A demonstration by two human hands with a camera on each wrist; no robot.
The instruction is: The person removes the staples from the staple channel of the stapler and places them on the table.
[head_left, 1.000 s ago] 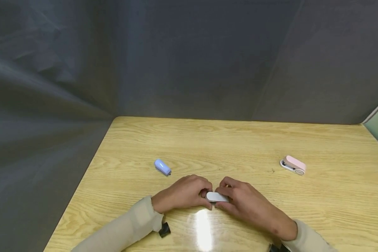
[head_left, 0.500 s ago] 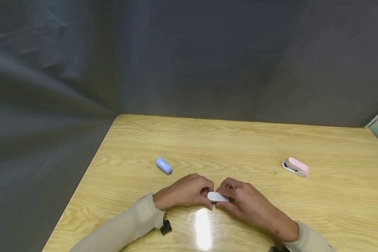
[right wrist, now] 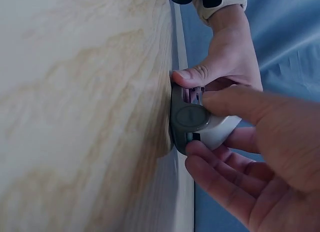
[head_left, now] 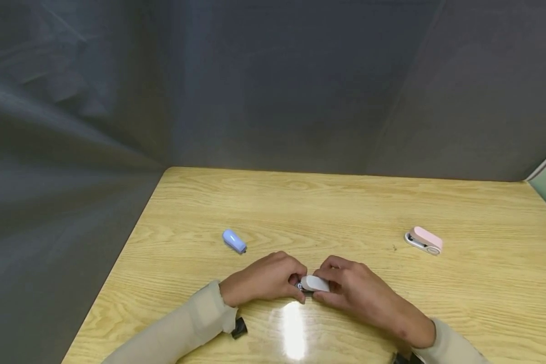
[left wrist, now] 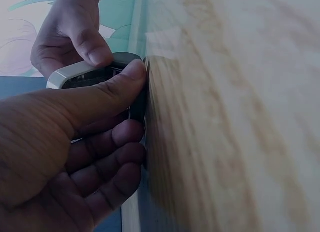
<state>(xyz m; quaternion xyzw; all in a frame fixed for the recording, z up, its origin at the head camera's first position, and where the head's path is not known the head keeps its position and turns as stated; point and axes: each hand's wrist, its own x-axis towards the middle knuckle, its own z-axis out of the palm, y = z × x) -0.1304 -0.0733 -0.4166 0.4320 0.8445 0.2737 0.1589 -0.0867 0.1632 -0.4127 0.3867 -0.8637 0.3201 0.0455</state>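
Observation:
Between my two hands, low on the wooden table, stands a small stapler with a white top (head_left: 316,283) and a dark grey base (right wrist: 181,129). Its white arm (left wrist: 75,72) is swung up from the base, and metal parts show in the gap. My left hand (head_left: 269,279) pinches the base at the front end, thumb on the near side. With thumb and fingers, my right hand (head_left: 361,290) grips the stapler at its round pivot end. Fingers partly hide the stapler's middle in the head view.
A pink and white stapler (head_left: 424,240) lies on the wooden table (head_left: 273,202) at right. To the left, beyond my left hand, is a small light-blue object (head_left: 234,241). Dark sheeting (head_left: 273,86) walls the back and left sides.
The stapler's white top, lying flat over the base before, has been lifted at its left end, uncovering metal parts inside. Both hands stay nearly in place.

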